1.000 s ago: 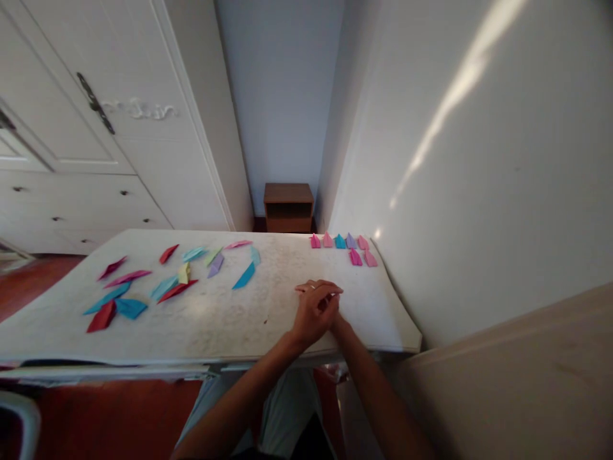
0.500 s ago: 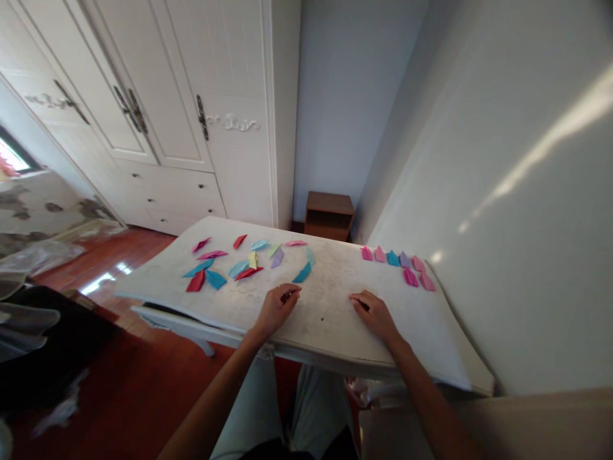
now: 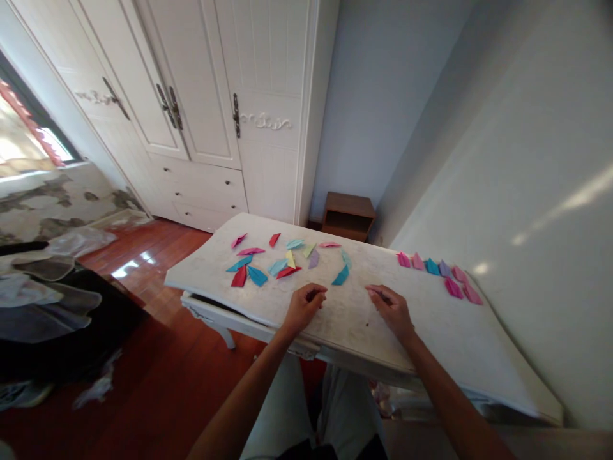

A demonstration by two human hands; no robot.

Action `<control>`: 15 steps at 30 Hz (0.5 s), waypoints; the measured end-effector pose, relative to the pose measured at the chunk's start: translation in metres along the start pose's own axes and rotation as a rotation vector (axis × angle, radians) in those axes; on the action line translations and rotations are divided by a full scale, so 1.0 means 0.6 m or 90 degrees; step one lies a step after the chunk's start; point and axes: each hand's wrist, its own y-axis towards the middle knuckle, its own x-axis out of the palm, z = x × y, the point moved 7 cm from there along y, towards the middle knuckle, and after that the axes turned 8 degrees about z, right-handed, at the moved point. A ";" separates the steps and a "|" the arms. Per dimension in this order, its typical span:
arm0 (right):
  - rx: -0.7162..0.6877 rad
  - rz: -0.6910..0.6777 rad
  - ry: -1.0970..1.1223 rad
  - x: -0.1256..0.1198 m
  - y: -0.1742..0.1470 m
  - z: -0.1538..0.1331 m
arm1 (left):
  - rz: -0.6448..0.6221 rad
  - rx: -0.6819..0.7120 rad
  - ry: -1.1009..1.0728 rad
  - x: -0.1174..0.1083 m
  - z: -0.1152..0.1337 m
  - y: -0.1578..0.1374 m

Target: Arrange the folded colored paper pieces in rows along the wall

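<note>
My left hand (image 3: 306, 306) rests on the white table's near side, its fingers curled loosely toward the thumb. Nothing shows in it. Just beyond it lies a blue folded paper piece (image 3: 341, 276) with a light blue one (image 3: 346, 259) touching its far end. My right hand (image 3: 390, 310) lies further right, also curled, and I see nothing between its fingers. Left of my hands several folded paper pieces are scattered, among them a red one (image 3: 238, 277), a blue one (image 3: 257, 276) and a purple one (image 3: 313, 259). At the right, pink (image 3: 472, 294) and blue (image 3: 431, 266) pieces stand close together.
The white table (image 3: 320, 329) stands against the wall (image 3: 502, 191) on its right. Beyond it are a white wardrobe (image 3: 272, 166) and a brown nightstand (image 3: 349, 203). A small dark speck (image 3: 367, 324) lies near my right hand. A dark heap with clothes (image 3: 48, 319) is at the left.
The view has turned left, so everything appears further right. My hands stay curled on the table, and the paper pieces keep their places.
</note>
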 end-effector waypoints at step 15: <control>-0.248 -0.224 -0.346 0.353 0.205 -0.128 | 0.031 0.004 -0.061 -0.005 -0.010 0.008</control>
